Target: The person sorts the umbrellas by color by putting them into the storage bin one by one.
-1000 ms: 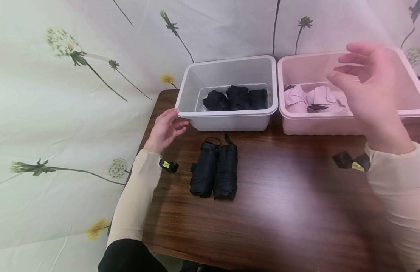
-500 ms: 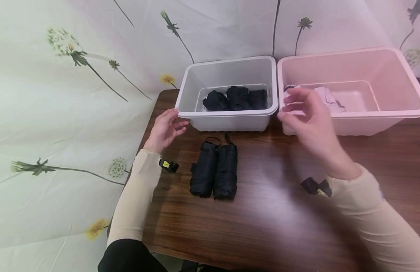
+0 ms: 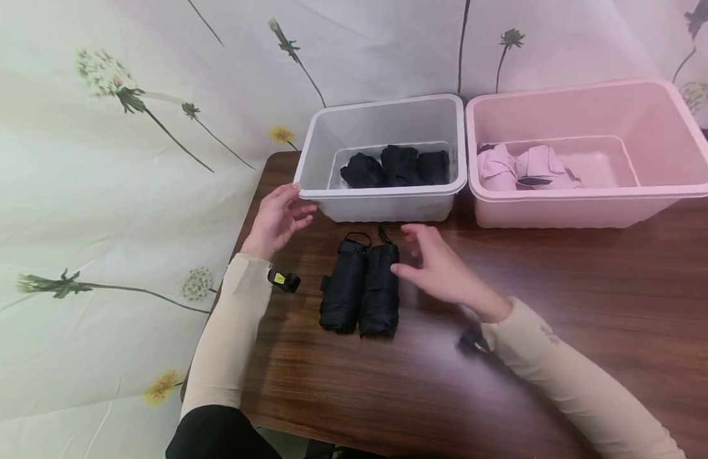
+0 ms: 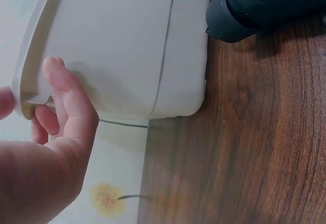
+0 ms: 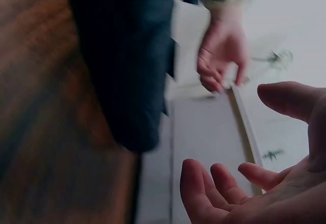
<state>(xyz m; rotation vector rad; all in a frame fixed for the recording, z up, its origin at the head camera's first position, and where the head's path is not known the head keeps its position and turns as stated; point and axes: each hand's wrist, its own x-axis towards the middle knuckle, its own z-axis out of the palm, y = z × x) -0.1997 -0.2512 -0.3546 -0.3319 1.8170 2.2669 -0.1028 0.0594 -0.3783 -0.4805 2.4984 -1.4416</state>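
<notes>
Two black folded umbrellas lie side by side on the brown table, the left umbrella [image 3: 343, 293] with a wrist loop and the right umbrella [image 3: 380, 296] touching it. Just right of them hovers my right hand [image 3: 445, 271], fingers spread and nothing in its grasp. The right wrist view shows a gap between this hand's fingers and the dark umbrella [image 5: 125, 56]. My left hand [image 3: 276, 220] pinches the front left corner of the white bin [image 3: 382, 208], thumb over the rim and fingers [image 4: 71, 96] below it. Inside that bin sit several black rolled bundles [image 3: 399, 166].
A pink bin [image 3: 560, 213] stands right of the white one, with pale pink folded bundles [image 3: 540, 166] at its left end. Behind both bins hangs a flower-printed cloth [image 3: 382, 51]. The wooden table [image 3: 503, 395] reaches toward me and right.
My right hand has swept left and down from above the pink bin to beside the right umbrella. The left hand keeps its hold on the white bin's corner.
</notes>
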